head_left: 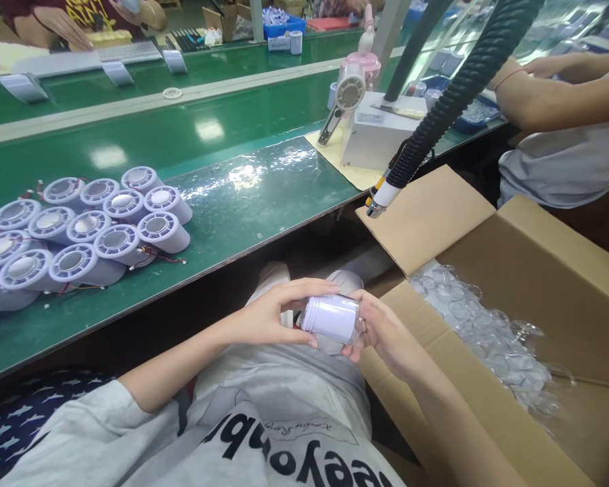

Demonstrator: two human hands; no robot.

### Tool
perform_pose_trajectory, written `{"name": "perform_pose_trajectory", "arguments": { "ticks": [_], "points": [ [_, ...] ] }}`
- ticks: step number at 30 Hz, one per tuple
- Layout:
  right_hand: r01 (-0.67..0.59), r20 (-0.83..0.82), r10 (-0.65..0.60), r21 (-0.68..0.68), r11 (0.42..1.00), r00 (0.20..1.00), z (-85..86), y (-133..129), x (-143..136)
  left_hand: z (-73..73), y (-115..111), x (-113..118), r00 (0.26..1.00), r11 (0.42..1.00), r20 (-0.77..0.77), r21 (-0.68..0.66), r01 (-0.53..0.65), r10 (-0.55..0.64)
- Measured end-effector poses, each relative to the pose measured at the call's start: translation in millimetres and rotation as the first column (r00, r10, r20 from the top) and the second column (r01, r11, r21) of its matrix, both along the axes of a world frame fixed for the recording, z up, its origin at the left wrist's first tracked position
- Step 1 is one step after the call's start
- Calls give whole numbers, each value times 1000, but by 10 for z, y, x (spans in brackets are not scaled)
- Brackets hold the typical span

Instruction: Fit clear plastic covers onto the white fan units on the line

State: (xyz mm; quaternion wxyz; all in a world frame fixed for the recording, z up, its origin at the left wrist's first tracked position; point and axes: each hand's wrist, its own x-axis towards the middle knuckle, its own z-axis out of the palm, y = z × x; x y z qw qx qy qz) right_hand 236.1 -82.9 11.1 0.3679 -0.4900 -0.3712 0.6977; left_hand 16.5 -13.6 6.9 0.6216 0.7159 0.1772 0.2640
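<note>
Above my lap I hold a pale lilac plastic cylinder [329,318] between both hands, with what looks like a clear cover around its right end. My left hand [271,314] grips its left end, thumb below and fingers above. Fingers of my right hand [386,331] close on the clear right end; some fingertips are hidden behind it. To the left on the green bench stands a group of similar lilac cylinders [116,240] with slotted ends, silvery discs and thin red and black wires.
At right an opened cardboard box [451,223] holds several clear plastic covers [487,331]. A black ribbed hose [457,88] hangs over the bench beside a white machine [380,128] and a pink bottle [363,61]. A co-worker's arm [553,88] is at right; another person's hands [71,27] are across the green conveyor [157,122].
</note>
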Motion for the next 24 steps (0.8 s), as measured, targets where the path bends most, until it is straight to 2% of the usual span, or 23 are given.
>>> {"name": "perform_pose_trajectory", "arguments": {
  "ticks": [6,11,14,16,17,19,20,21,22,24],
  "points": [
    [2,-22,-4,-105,994,1000,50,24,-79,-17,-9,9,1000,1000,22,0,6,-6],
    [-93,-103,69,-253,963,992,76,42,-87,37,-50,7,999,1000,-36,14,-25,26],
    [-151,-116,124,-267,952,986,45,28,-69,108,-82,6,993,998,-107,-5,-59,58],
    [-135,-65,126,-177,975,990,19,3,-52,152,-98,5,986,996,-147,-37,-85,79],
    [-106,-16,105,-91,990,994,8,-14,-40,169,-103,5,984,994,-157,-53,-96,87],
    [-45,110,26,174,984,994,-2,-53,-7,192,-112,0,985,992,-148,-75,-106,94],
    [-47,181,-14,327,944,983,-3,-72,14,199,-117,-4,986,991,-138,-80,-106,94],
    [-77,254,-52,472,878,966,-3,-88,37,204,-122,-9,987,991,-132,-84,-104,92],
    [-134,326,-83,590,796,942,-1,-100,61,208,-127,-14,987,991,-129,-87,-104,92],
    [-279,447,-135,737,616,884,-3,-106,106,214,-135,-23,987,990,-130,-93,-106,93]
  ]
}}
